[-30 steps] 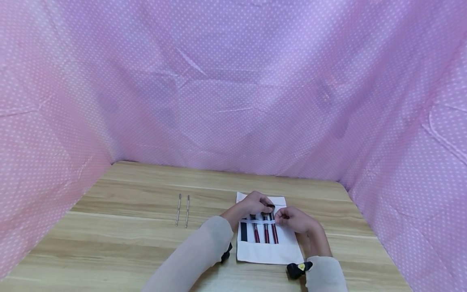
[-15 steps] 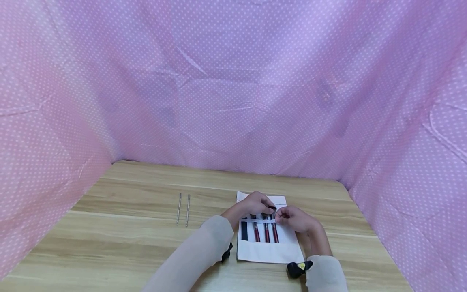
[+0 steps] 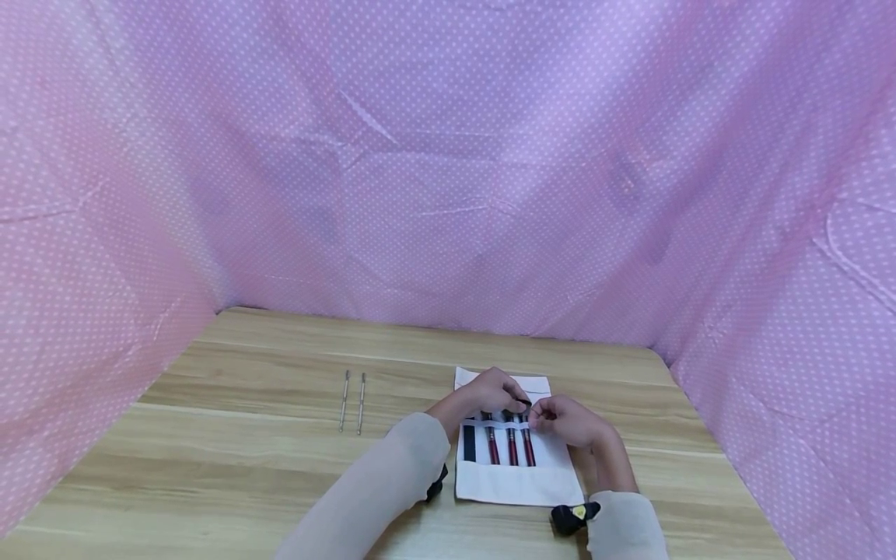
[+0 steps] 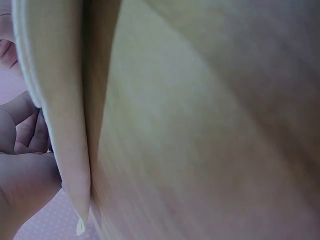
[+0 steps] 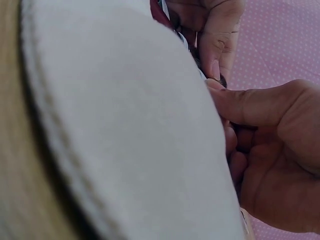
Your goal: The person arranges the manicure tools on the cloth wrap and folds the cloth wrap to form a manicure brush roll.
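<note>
A white cloth brush roll (image 3: 518,484) lies spread on the table, a thin white elastic strap (image 3: 493,425) running across it. Three brushes with red handles (image 3: 512,449) sit under the strap, their lower ends at the roll's front pocket. My left hand (image 3: 495,390) reaches over the roll from the left and pinches the dark head of the rightmost brush (image 3: 526,404). Close beside it, my right hand (image 3: 563,420) pinches the strap's right end with thumb and curled fingers. In the right wrist view the left thumb (image 5: 215,57) meets the dark bristles, right by the right thumb (image 5: 250,104).
Two slim metal rods (image 3: 344,400) lie side by side on the wooden table (image 3: 231,435), left of the roll. A dark strip (image 3: 469,443) shows on the roll's left side. Pink dotted cloth (image 3: 448,194) hangs around the table's back and sides.
The rightmost brush's head has slid slightly toward the strap, the left fingertips following it. My right hand stays in nearly the same place.
</note>
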Available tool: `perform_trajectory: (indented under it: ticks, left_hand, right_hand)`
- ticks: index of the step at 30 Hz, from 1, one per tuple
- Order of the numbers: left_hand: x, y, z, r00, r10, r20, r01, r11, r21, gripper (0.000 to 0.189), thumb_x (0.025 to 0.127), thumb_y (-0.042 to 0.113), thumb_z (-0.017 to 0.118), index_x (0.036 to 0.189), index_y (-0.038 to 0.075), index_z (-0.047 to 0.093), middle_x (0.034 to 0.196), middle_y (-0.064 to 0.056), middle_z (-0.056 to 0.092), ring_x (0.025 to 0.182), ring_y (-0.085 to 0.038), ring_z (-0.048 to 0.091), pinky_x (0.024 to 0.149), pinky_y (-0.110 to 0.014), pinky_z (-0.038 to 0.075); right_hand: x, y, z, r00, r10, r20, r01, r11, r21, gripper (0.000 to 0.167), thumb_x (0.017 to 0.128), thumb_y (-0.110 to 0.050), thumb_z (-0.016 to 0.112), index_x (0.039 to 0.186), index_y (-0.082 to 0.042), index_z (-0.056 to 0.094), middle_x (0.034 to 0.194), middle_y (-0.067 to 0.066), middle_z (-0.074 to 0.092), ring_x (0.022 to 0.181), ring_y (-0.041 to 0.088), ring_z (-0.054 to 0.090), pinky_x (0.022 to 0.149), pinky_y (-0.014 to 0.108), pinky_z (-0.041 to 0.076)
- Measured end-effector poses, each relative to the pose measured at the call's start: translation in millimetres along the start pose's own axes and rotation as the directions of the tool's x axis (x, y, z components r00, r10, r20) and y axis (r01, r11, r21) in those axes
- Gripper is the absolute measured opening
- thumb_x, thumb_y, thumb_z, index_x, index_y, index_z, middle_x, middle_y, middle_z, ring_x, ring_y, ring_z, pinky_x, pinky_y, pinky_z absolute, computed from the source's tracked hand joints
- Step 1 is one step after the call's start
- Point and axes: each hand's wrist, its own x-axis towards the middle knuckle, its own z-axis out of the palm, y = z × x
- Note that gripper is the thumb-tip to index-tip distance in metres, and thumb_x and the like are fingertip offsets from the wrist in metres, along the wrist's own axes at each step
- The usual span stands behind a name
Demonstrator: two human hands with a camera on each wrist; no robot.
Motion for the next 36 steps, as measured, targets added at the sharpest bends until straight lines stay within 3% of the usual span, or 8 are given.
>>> perform_trajectory:
  ticks: [16,27,36]
  left_hand:
    - [-5.3,1.8,0.3,1.000,0.004,0.015,-0.004,1.000,-0.007,0.010,0.092,0.018,0.077,0.102,0.019,0.080,0.093,0.010,0.072,0.086,-0.008,0.059,0.082,-0.030,0.047]
    - [-1.9,2.7,-0.3,0.999,0.030,0.026,-0.031,0.999,0.013,0.012,0.092,0.018,0.078,0.103,0.017,0.080,0.095,0.010,0.074,0.090,-0.005,0.061,0.093,-0.029,0.048]
    - [-0.6,2.8,2.4,0.999,0.014,0.029,-0.013,1.000,-0.010,0.012,0.091,0.017,0.079,0.103,0.016,0.080,0.093,0.009,0.072,0.087,-0.006,0.060,0.088,-0.029,0.048]
  right_hand:
    - [-1.3,-4.3,-0.7,1.000,0.016,-0.024,-0.016,1.000,0.004,0.013,0.095,0.006,0.057,0.098,-0.001,0.068,0.094,0.007,0.064,0.091,0.021,0.056,0.080,0.028,0.046]
    - [-5.3,-5.3,-16.3,0.997,0.019,-0.072,-0.025,0.997,-0.080,0.007,0.095,0.001,0.065,0.100,-0.002,0.069,0.091,0.006,0.065,0.086,0.022,0.056,0.073,0.027,0.048]
    - [-17.1,-2.7,-26.1,0.999,0.026,-0.035,-0.028,0.997,-0.065,0.014,0.089,0.001,0.073,0.102,0.001,0.069,0.084,0.006,0.060,0.078,0.018,0.053,0.064,0.025,0.046]
